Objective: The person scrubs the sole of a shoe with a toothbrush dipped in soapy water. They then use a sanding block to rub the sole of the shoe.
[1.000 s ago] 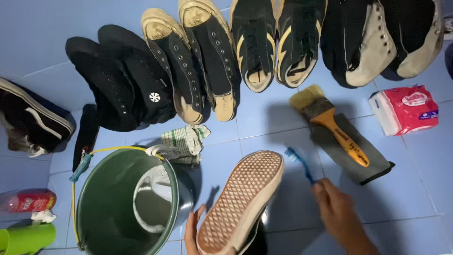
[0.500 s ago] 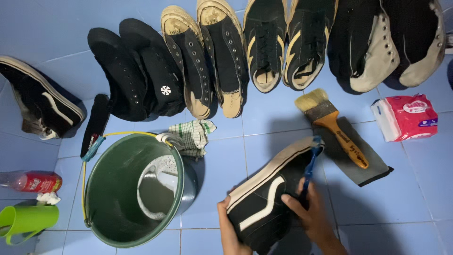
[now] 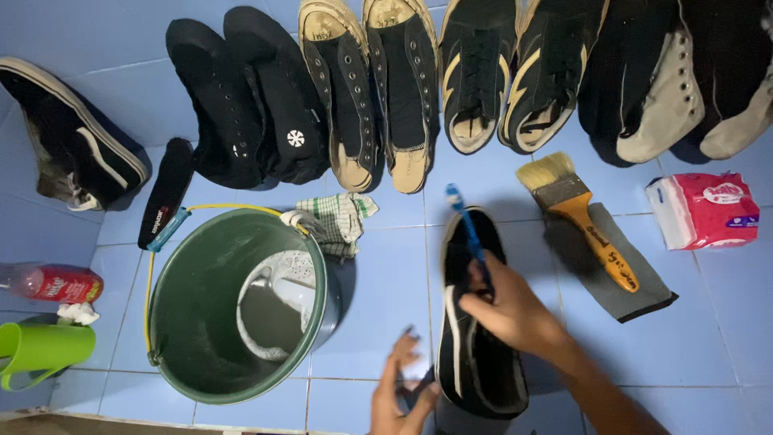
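Note:
A black shoe with a white side stripe [image 3: 475, 346] stands upright on the blue tiled floor at the bottom centre. My right hand [image 3: 511, 310] rests on top of it and grips a blue toothbrush [image 3: 465, 221] whose head points away from me. My left hand [image 3: 398, 395] is at the shoe's heel on the left side, fingers spread and touching it. To the left stands a green bucket [image 3: 193, 322] with foamy water inside.
A row of dark shoes [image 3: 403, 89] lines the far wall, one more black shoe [image 3: 72, 141] at left. A paintbrush [image 3: 580, 213] lies on a grey cloth [image 3: 644, 290]; a tissue pack [image 3: 704, 211], checked rag [image 3: 338, 221], red bottle [image 3: 56, 283] and green cup [image 3: 40, 348] lie around.
The shoe went from sole-up to lying on its side, and is now upright. My right hand took the toothbrush and now holds it over the shoe's opening.

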